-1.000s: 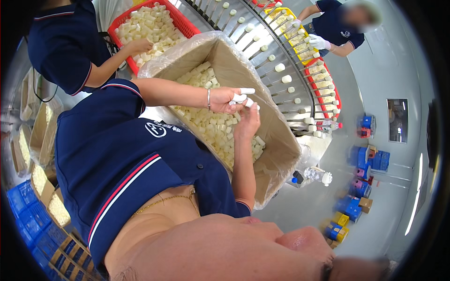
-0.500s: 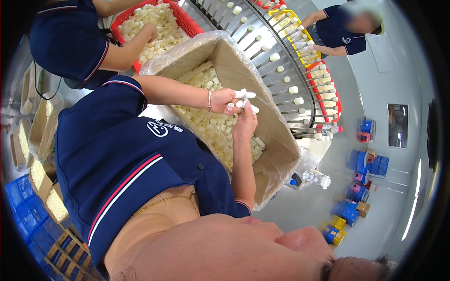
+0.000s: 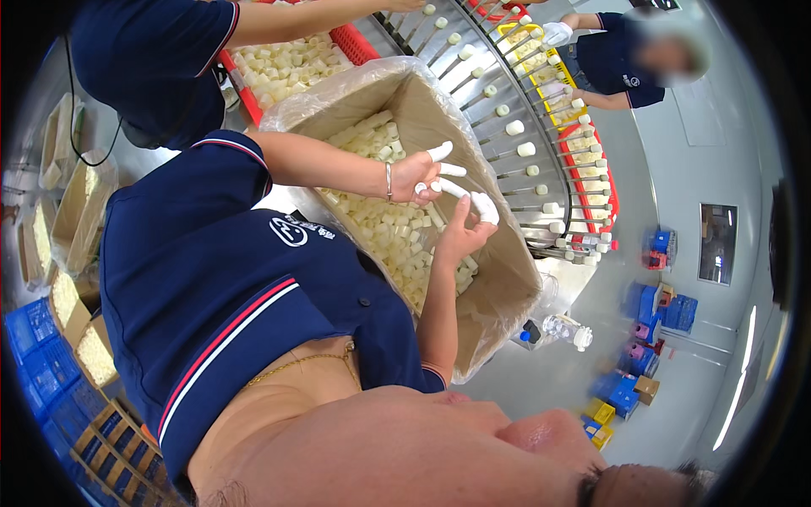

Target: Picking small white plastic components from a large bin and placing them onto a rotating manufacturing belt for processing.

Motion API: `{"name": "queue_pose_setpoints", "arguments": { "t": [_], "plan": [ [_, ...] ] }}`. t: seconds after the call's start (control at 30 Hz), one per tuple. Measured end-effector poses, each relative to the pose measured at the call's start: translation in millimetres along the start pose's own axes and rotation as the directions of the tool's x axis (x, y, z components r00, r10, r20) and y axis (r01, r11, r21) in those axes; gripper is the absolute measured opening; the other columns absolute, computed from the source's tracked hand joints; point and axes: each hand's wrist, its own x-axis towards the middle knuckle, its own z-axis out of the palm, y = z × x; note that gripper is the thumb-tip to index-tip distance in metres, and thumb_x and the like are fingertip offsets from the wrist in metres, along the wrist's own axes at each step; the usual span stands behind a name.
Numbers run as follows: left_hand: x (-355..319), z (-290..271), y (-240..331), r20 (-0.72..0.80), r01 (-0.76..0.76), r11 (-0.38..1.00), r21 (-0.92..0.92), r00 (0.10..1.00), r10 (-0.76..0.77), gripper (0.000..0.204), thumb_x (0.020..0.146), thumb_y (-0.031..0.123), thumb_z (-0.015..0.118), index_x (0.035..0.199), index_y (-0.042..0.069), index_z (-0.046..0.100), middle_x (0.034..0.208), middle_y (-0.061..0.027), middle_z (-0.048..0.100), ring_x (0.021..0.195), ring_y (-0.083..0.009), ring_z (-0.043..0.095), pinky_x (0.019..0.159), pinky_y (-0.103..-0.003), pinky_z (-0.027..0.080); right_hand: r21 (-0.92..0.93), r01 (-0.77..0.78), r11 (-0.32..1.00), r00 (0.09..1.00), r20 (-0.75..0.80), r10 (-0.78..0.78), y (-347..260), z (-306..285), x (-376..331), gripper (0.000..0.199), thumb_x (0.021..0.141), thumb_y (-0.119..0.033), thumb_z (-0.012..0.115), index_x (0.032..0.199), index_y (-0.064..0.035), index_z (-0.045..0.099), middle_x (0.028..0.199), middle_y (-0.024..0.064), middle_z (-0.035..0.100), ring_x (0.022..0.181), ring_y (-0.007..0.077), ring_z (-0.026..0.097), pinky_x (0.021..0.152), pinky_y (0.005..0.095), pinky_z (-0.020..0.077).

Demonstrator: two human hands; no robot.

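My left hand (image 3: 417,176), with a metal bangle at its wrist, is held over a large carton (image 3: 405,80) lined with clear plastic. White finger cots (image 3: 453,170) cover its outstretched, spread fingers. A small round white piece (image 3: 420,188) shows at its palm; whether it is gripped cannot be made out. My right hand (image 3: 465,235) meets it from the right, with thumb and fingers pinched at the end of a left finger's cot. White also covers the right fingertips. Below both hands, many cream-coloured short cylindrical pieces (image 3: 384,228) fill the carton's bottom.
Beyond the carton curves a metal machine track (image 3: 486,118) with rows of rods tipped with white pieces. A red basket (image 3: 351,42) of similar pieces stands beside a co-worker at upper left. Another person works across the track. Clear bottles (image 3: 566,329) stand right of the carton.
My right hand has moved a little right and its fingers have spread from a tight pinch. The left fingers are now stretched out. The co-worker's arm at upper left has moved toward the track.
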Motion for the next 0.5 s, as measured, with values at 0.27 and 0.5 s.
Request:
{"name": "queue_pose_setpoints", "arguments": {
  "t": [0.27, 0.5],
  "plan": [
    [3.0, -1.4, -2.7, -0.058, 0.000, 0.987, 0.160, 0.998, 0.010, 0.068, 0.086, 0.067, 0.031, 0.123, 0.011, 0.043, 0.077, 0.0021, 0.059, 0.039, -0.0054, 0.033, 0.037, -0.019, 0.026, 0.523, -0.111, 0.845, 0.966, 0.257, -0.031, -16.9, 7.4, -9.3, 0.042, 0.080, 0.005, 0.061, 0.119, 0.0033, 0.046, 0.101, 0.0113, 0.059, 0.088, 0.0178, 0.060, 0.078, 0.0280, 0.0477],
    [3.6, -3.7, -12.4, -0.074, -0.002, 0.877, 0.481, 0.996, 0.043, 0.059, 0.088, 0.064, 0.032, 0.093, 0.012, 0.060, 0.048, 0.0049, 0.040, 0.036, -0.0057, 0.030, 0.036, -0.021, 0.024, 0.151, -0.055, 0.987, 0.905, 0.426, -0.014, -17.1, 4.4, -4.3, 0.049, 0.079, 0.001, 0.065, 0.123, 0.0046, 0.044, 0.102, 0.0114, 0.059, 0.088, 0.0151, 0.060, 0.078, 0.0269, 0.0472]
  ]
}}
